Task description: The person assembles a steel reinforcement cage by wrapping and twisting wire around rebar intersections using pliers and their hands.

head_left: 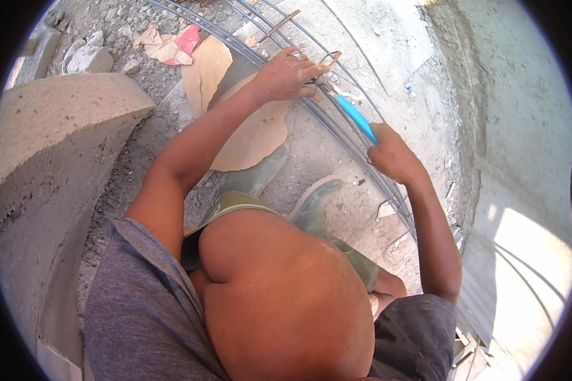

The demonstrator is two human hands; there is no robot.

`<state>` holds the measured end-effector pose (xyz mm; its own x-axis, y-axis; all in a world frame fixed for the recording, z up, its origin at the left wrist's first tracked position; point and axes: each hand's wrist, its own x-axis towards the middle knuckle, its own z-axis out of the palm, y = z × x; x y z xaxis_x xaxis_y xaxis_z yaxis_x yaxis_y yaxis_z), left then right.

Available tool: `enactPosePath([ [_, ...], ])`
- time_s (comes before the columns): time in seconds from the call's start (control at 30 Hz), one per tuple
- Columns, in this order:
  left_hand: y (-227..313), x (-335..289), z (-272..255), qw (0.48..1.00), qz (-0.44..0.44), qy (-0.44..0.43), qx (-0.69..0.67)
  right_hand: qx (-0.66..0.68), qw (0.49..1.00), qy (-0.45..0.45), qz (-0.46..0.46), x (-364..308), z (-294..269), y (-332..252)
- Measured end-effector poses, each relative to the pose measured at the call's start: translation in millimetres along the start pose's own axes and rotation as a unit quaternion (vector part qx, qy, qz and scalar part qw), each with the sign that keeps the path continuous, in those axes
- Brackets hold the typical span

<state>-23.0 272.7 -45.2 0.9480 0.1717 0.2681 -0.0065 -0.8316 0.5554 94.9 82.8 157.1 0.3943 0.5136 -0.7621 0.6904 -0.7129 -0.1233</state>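
Note:
Ahead of me, my left hand (289,75) is closed at a bundle of long steel rebar (356,152), its fingers bent around a bar beside a rusty stirrup (333,58). Whether a thin wire is also between those fingers cannot be seen. My right hand (394,155) is wrapped around the blue handles of pincers (356,117). The pincers slant up and left across the bars, and their jaws end right by my left fingertips, partly hidden. Another rusty stirrup (281,26) crosses the bars farther off.
Torn brown paper (254,136) lies under my left forearm, near my green rubber boots (311,197). A curved concrete block (63,127) stands at the left. Rubble and stones (90,58) lie behind it. A concrete wall (521,95) rises at the right.

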Motion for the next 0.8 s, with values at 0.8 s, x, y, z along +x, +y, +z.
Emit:
enactPosePath([
  [0.8, -1, -4, 7, 1.000, -0.012, 0.011, 0.000, -0.009, 1.000, -0.005, -0.027, -3, 3, -26],
])
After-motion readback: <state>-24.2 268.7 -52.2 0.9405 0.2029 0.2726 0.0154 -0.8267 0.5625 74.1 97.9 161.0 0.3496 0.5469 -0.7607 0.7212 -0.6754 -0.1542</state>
